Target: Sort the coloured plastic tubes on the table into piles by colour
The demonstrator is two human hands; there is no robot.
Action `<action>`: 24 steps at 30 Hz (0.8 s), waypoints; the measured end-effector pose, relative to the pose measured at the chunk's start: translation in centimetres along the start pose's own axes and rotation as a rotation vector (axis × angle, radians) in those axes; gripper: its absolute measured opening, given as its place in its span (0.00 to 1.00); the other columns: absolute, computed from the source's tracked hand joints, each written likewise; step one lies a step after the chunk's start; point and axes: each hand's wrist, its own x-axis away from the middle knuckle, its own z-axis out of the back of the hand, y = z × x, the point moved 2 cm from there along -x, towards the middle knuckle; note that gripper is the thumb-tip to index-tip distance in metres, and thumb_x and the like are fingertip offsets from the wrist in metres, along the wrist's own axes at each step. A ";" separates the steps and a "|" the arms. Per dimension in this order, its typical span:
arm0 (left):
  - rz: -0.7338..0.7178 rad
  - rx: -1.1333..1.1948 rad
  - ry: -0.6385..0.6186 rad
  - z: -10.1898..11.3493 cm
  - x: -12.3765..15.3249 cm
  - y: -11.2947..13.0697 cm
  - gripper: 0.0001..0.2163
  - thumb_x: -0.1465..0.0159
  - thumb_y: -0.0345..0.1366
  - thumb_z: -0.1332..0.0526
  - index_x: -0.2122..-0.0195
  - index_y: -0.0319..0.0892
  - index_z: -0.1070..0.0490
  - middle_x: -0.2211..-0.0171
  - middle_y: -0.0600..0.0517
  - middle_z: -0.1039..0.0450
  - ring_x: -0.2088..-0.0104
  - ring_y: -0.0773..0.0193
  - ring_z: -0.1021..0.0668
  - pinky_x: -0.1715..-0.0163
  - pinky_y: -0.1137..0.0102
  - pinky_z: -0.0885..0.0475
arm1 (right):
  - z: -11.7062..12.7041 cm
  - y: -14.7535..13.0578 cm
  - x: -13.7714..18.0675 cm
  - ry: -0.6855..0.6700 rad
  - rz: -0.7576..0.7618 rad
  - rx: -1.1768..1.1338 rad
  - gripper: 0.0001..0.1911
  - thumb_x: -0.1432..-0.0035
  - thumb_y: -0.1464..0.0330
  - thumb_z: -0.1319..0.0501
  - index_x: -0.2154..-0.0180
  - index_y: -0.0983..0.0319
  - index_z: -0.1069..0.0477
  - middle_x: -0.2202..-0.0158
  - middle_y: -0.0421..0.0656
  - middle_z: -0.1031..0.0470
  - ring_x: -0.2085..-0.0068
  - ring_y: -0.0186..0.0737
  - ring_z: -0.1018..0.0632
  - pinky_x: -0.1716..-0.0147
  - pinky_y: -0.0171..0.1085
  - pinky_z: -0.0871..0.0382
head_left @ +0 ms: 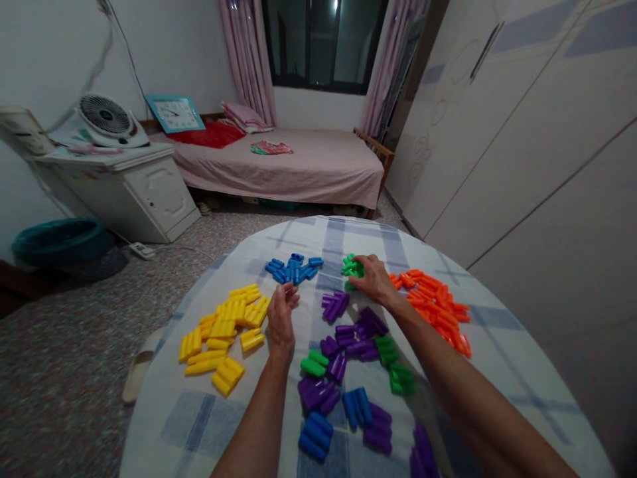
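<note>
Coloured plastic blocks lie in groups on a round table with a checked cloth (502, 372). My right hand (374, 279) reaches far across, fingers curled down on a small group of green blocks (351, 266). My left hand (281, 317) hovers upright with fingers loosely apart, holding nothing, beside the yellow pile (223, 328). A blue pile (293, 269) lies at the far side, an orange pile (435, 302) to the right. Mixed purple, green and blue blocks (348, 372) sit between my forearms.
Beyond the table stand a bed with a pink cover (308, 166), a white cabinet (129, 189) with a fan on top, and a teal basin (60, 240) on the floor. White wardrobe doors (522, 133) line the right wall. A slipper (139, 372) lies by the table's left edge.
</note>
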 end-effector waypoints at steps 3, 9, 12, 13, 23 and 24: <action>0.000 -0.004 0.001 0.1 -0.1 0.0 0.23 0.38 0.54 0.49 0.58 0.38 0.28 0.57 0.43 0.27 0.54 0.59 0.23 0.57 0.64 0.27 | 0.0 0.9 -0.7 0.008 -0.001 0.031 0.26 0.48 0.67 0.39 0.46 0.65 0.34 0.47 0.53 0.35 0.47 0.47 0.33 0.48 0.43 0.39; 0.000 -0.004 -0.006 0.0 0.1 0.2 0.23 0.37 0.54 0.49 0.58 0.39 0.28 0.58 0.44 0.27 0.55 0.60 0.24 0.58 0.66 0.28 | 0.1 -3.0 4.8 -0.144 0.233 -0.144 0.19 0.42 0.67 0.42 0.49 0.61 0.32 0.51 0.48 0.30 0.50 0.43 0.30 0.50 0.40 0.37; 0.004 -0.005 -0.010 0.0 0.2 0.3 0.23 0.38 0.54 0.49 0.59 0.39 0.27 0.58 0.45 0.26 0.55 0.60 0.24 0.58 0.66 0.28 | -0.2 -6.5 8.9 -0.438 0.425 -0.250 0.17 0.44 0.66 0.40 0.51 0.60 0.30 0.57 0.43 0.27 0.58 0.38 0.26 0.58 0.35 0.34; 0.002 -0.002 -0.010 -0.1 0.2 0.4 0.23 0.38 0.54 0.49 0.59 0.39 0.27 0.58 0.45 0.26 0.55 0.60 0.24 0.58 0.66 0.29 | -0.2 -7.6 9.9 -0.486 0.468 -0.231 0.18 0.45 0.66 0.39 0.51 0.60 0.30 0.57 0.43 0.27 0.59 0.38 0.27 0.59 0.35 0.34; -0.002 0.008 -0.003 -0.2 0.2 0.4 0.22 0.38 0.53 0.48 0.60 0.39 0.27 0.58 0.45 0.27 0.56 0.60 0.24 0.59 0.66 0.28 | -2.1 -11.1 13.2 -0.416 0.536 0.089 0.07 0.45 0.72 0.44 0.63 0.63 0.30 0.61 0.46 0.28 0.59 0.42 0.29 0.61 0.37 0.36; 0.001 0.007 -0.003 -0.2 0.1 0.4 0.22 0.38 0.53 0.48 0.60 0.39 0.27 0.58 0.45 0.27 0.56 0.60 0.24 0.59 0.66 0.28 | -2.3 -11.1 13.3 -0.401 0.516 0.072 0.08 0.45 0.73 0.44 0.63 0.64 0.30 0.61 0.46 0.28 0.60 0.42 0.29 0.62 0.37 0.35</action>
